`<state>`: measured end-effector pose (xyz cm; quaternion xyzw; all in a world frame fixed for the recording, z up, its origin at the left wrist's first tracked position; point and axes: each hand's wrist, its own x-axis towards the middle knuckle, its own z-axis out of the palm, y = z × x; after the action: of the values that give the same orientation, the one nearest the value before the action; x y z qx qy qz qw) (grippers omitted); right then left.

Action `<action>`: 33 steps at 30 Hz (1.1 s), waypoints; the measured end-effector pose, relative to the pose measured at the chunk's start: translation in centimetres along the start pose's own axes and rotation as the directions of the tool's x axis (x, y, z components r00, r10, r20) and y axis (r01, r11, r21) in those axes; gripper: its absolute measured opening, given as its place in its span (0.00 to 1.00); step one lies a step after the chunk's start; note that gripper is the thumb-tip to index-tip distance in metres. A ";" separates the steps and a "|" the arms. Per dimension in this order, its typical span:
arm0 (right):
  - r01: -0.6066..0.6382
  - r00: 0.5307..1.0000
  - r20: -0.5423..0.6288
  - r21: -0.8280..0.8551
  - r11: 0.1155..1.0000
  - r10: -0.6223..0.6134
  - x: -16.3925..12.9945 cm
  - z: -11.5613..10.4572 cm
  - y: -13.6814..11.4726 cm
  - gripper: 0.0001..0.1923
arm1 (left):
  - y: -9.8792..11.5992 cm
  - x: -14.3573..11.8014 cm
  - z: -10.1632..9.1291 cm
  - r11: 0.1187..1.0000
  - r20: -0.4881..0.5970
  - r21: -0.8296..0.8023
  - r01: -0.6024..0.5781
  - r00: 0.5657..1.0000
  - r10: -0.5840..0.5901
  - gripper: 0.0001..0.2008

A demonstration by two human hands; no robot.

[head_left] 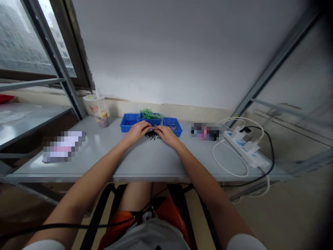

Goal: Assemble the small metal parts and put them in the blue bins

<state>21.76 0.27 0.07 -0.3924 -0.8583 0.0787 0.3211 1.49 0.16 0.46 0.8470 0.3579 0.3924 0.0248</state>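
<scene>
Both hands meet over a small pile of dark and silvery screws [153, 135] in the middle of the grey table. From the left side, my left hand [139, 131] reaches in with its fingers curled and pinched together at the pile's edge. My right hand [167, 134] comes from the other side, also pinched, its fingertips close to those of the left. What sits between the fingertips is tiny and looks like screws. Just behind the hands stand three blue trays: a left tray [126, 127], a middle tray [150, 121] holding green plastic pieces [147, 113], and a right tray [178, 132] with silvery screws.
A drink cup [99, 113] stands at the back left, with a blurred-out flat object [65, 146] in front of it. To the right lie a pixelated dark item [205, 132] and a white power strip [247, 151] with plugs and looping cables. The wall borders the table's back.
</scene>
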 end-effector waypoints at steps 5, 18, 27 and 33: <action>-0.013 0.995 0.103 0.000 1.000 0.013 -0.2 0.3 -0.2 0.09 | -0.3 0.0 0.3 0.999 0.050 0.034 0.002 0.999 -0.003 0.11; -0.208 0.945 -0.285 -0.156 0.966 0.157 -0.2 -2.4 2.5 0.11 | -1.0 -0.3 0.9 0.985 0.275 0.138 0.108 0.951 -0.143 0.11; -0.366 0.912 -0.280 -0.228 0.902 0.299 -0.8 -3.1 4.4 0.11 | -2.1 -0.9 1.4 0.974 0.397 0.219 0.062 0.906 -0.147 0.11; -0.159 0.985 0.059 -0.017 0.987 0.160 -0.2 -1.0 1.3 0.10 | -2.8 -1.1 1.7 0.978 0.444 0.200 0.063 0.884 -0.148 0.11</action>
<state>23.30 0.91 0.26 -0.4592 -0.8340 0.1105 0.2852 0.55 2.01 -2.34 0.8932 0.4218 0.1465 0.0529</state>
